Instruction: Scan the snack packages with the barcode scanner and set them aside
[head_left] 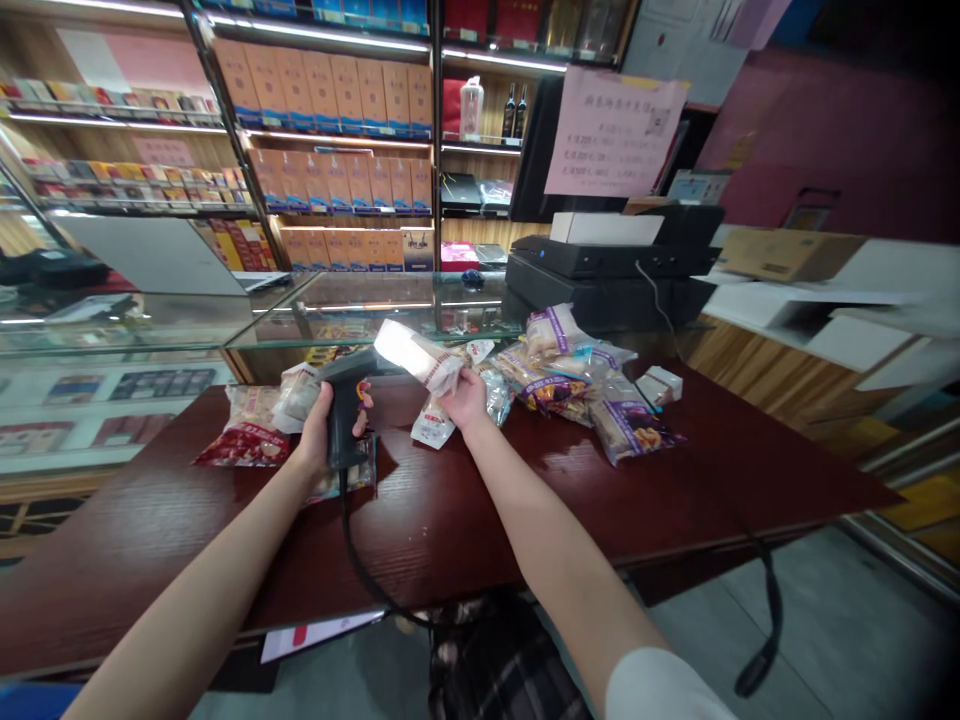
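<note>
My left hand (319,425) is wrapped round the handle of a black corded scanner (345,415), whose head points right. My right hand (466,400) grips one end of a white snack packet (412,355), lit brightly in front of the scanner. Beneath and behind that packet lie more small packets (433,424). A red and clear snack bag (251,428) and a whitish packet (297,396) rest left of the scanner. To the right is a pile of purple and clear snack bags (555,375), with another purple bag (630,425) at its front.
The dark red wooden table (420,530) spans the front. Behind it stand a glass counter (360,292), an open laptop (150,255) and a black cash drawer (585,298). A black cable (360,565) droops over the table's front edge. Stocked shelves line the back.
</note>
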